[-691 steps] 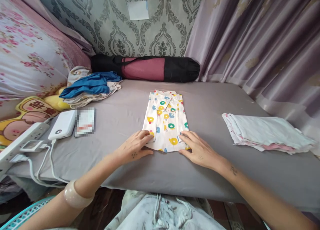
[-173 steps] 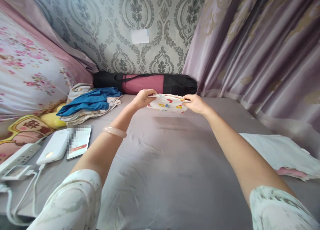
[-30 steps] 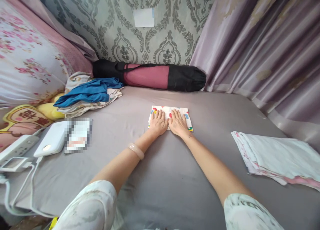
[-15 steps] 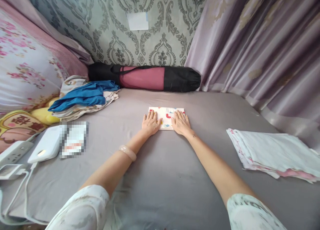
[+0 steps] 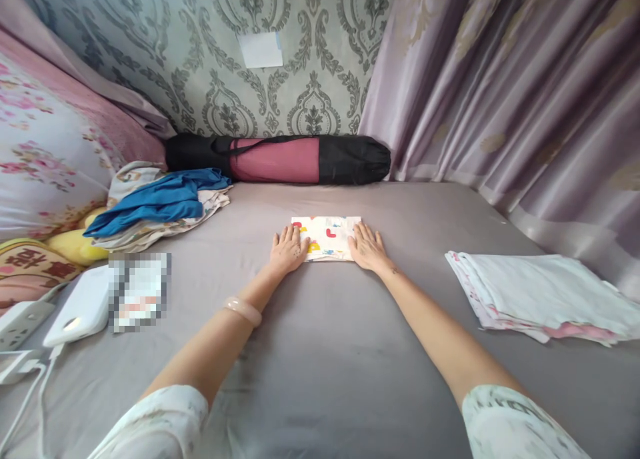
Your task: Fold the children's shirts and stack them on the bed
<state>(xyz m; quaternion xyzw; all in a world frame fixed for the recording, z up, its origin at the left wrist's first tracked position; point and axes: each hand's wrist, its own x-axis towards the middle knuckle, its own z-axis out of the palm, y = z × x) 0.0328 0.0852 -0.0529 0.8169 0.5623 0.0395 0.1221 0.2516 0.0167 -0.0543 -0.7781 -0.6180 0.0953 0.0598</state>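
A small white shirt (image 5: 328, 236) with a colourful print lies folded into a flat rectangle on the grey sheet (image 5: 320, 352). My left hand (image 5: 290, 248) rests flat at its left edge, fingers stretched away from me and partly over the cloth. At the right edge my right hand (image 5: 369, 247) lies flat with fingers spread, its thumb side touching the shirt. Neither hand grips the fabric. The left and right ends of the shirt are partly hidden under the hands.
Folded light cloths (image 5: 545, 296) lie at the right. At the left are a blue garment (image 5: 160, 199) on crumpled clothes, a white power bank (image 5: 83, 304), a blurred phone-like item (image 5: 141, 292) and a power strip (image 5: 23, 322). A black and red bag (image 5: 275, 160) lies along the wall.
Earlier the shirt was laid out longer, then lifted by both hands; now it lies as a smaller rectangle. Over the last second my hands have slid apart from its middle to its sides.
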